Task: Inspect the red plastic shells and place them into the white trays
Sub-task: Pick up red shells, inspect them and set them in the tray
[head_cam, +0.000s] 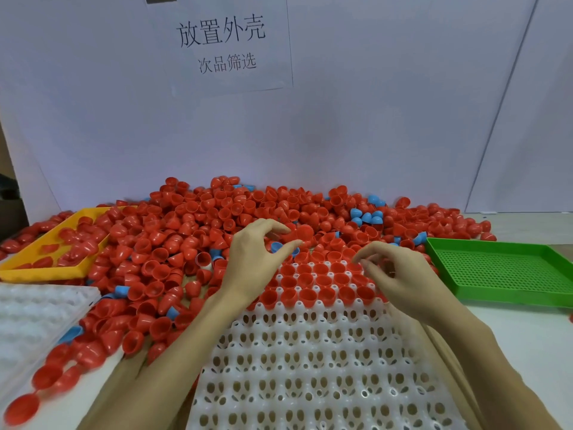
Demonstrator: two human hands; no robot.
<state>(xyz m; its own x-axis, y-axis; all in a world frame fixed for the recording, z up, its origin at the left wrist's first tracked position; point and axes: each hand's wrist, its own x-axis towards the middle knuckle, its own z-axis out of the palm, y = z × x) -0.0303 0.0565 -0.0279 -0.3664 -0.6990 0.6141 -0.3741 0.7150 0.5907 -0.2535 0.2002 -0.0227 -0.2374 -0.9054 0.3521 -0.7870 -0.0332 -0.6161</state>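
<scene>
We see the left hand [254,259] pinching a red shell [302,232] above the pile [186,237]. Right hand [400,274], fingers loosely curled and holding nothing we can see, hovers over the white tray's [310,352] far edge.

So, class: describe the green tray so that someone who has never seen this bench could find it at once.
Start at the big heap of red shells against the white wall, then go to its right-hand end. There lies the green tray, beyond the right hand. Unlike the yellow tray, it holds no shells and its floor is perforated.
</scene>
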